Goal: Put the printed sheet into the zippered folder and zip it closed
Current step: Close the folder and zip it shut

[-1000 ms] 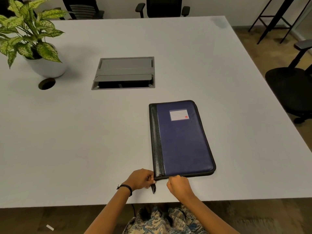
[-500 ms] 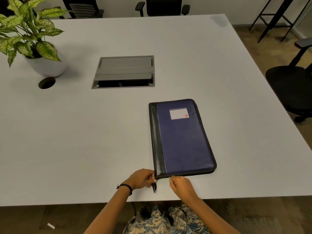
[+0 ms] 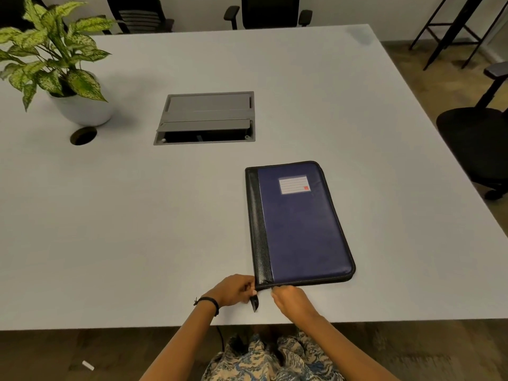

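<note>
The blue zippered folder (image 3: 299, 224) with a black spine and a small white label lies closed and flat on the white table (image 3: 137, 215), near its front edge. My left hand (image 3: 233, 291) pinches the folder's near left corner, where a short black strap (image 3: 255, 303) hangs down. My right hand (image 3: 291, 298) pinches the zipper along the near edge, just right of that corner. The zipper pull itself is hidden under my fingers. No printed sheet is visible.
A potted plant (image 3: 55, 67) in a white pot stands at the far left, beside a round cable hole (image 3: 83, 135). A grey cable box (image 3: 206, 118) is set into the table's middle. Black office chairs (image 3: 475, 144) stand at the right and behind the table.
My right hand has slid left along the folder's near edge, closer to my left hand at the corner. The folder has stayed in place.
</note>
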`<act>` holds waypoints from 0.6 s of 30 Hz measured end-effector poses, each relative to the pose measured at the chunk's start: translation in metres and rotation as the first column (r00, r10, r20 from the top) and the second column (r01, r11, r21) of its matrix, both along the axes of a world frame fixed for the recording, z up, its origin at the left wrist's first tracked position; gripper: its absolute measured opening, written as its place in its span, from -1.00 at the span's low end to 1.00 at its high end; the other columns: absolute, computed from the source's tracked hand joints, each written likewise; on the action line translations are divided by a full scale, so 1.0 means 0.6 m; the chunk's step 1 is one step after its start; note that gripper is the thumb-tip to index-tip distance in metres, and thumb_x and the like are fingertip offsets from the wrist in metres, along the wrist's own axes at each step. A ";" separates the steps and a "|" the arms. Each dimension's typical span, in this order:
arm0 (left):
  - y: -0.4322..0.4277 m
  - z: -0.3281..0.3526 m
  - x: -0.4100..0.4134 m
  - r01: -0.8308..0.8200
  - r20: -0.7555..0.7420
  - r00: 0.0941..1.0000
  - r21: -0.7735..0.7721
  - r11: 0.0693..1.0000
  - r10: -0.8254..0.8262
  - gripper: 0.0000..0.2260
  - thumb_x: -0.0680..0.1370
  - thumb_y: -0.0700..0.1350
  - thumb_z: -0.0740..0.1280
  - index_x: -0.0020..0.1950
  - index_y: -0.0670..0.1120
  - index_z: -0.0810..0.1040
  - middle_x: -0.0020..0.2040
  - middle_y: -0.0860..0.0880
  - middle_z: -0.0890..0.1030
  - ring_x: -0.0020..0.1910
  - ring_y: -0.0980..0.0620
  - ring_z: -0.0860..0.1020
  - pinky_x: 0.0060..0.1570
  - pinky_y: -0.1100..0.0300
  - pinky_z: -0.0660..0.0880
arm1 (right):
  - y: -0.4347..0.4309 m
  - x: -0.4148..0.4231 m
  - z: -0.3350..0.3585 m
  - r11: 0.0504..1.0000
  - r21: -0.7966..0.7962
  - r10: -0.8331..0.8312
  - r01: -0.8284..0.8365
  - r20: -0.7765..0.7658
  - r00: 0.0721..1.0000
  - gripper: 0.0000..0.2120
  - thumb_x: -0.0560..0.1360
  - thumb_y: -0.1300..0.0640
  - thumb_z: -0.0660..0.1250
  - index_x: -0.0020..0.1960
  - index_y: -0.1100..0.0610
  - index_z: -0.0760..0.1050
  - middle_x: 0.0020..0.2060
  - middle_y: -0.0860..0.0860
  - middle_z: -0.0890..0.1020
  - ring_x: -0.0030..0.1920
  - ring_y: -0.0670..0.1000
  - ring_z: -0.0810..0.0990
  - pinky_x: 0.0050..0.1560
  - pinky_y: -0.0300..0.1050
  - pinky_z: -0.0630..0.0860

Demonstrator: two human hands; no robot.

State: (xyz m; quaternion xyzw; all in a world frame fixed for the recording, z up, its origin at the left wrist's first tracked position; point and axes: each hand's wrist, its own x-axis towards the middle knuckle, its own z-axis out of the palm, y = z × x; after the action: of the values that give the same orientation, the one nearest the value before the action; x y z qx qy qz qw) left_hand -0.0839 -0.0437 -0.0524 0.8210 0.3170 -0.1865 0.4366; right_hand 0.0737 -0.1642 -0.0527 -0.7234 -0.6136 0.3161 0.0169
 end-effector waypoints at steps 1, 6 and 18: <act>-0.001 0.002 0.002 0.011 -0.004 1.000 0.001 1.000 -0.011 -0.85 0.59 -0.03 0.23 -0.14 -0.04 0.38 -0.08 -0.19 0.67 -0.20 0.03 0.49 0.02 0.04 0.46 | 0.005 -0.007 0.003 0.999 -0.005 0.040 -0.040 0.006 0.999 -0.74 0.60 0.23 0.04 0.02 0.27 0.49 -0.03 0.22 0.63 -0.06 0.20 0.60 -0.12 0.00 0.48; -0.001 0.006 0.004 0.018 -0.007 1.000 0.018 1.000 -0.018 -0.85 0.59 -0.02 0.22 -0.14 -0.03 0.38 -0.08 -0.18 0.68 -0.20 0.03 0.49 0.00 0.06 0.46 | 0.012 -0.030 0.010 1.000 0.018 0.012 -0.012 0.029 1.000 -0.71 0.56 0.16 0.07 -0.08 0.27 0.52 -0.12 0.23 0.64 -0.12 0.23 0.59 -0.25 -0.08 0.27; 0.015 0.006 0.000 0.037 -0.045 0.998 -0.005 0.999 -0.037 -0.83 0.58 0.02 0.24 -0.14 -0.03 0.38 -0.19 -0.05 0.62 -0.24 0.10 0.49 -0.12 0.23 0.38 | -0.018 0.039 0.012 0.989 0.000 -0.147 0.147 0.082 0.986 -0.71 0.52 0.20 0.11 -0.38 0.13 0.28 -0.50 0.00 0.32 -0.37 0.00 0.38 -0.39 -0.20 0.25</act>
State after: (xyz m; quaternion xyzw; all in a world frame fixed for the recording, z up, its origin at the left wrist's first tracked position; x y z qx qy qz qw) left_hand -0.0837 -0.0350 -0.0486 0.8215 0.3109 -0.2137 0.4276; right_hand 0.0968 -0.1748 -0.0457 -0.7791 -0.5578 0.2859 0.0128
